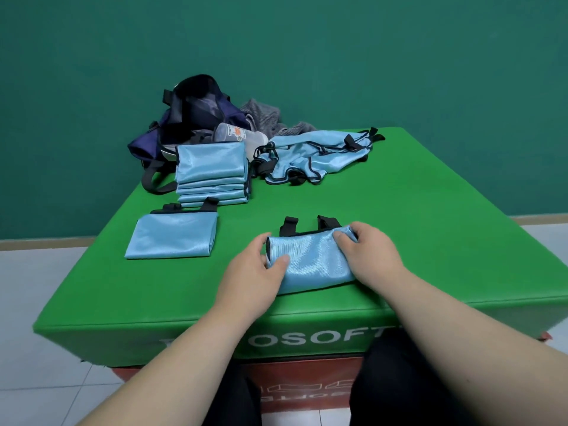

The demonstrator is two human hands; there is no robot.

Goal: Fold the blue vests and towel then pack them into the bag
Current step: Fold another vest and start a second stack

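Note:
A folded light-blue vest (312, 262) with black straps lies near the front of the green block. My left hand (252, 272) grips its left edge, thumb on top. My right hand (368, 252) pinches its upper right corner. Another folded vest (173, 238) lies flat to the left. Behind it stands a stack of several folded vests (212, 173). Unfolded blue vests (316, 156) lie in a heap at the back right. The dark navy bag (190, 115) sits open at the back left. A grey striped towel (267, 118) is crumpled behind the bag.
A clear plastic bottle (238, 135) lies on its side between the bag and the vest heap. The green padded block (430, 241) has bare surface on its right half; its front edge drops off just below my hands. White tiled floor surrounds it.

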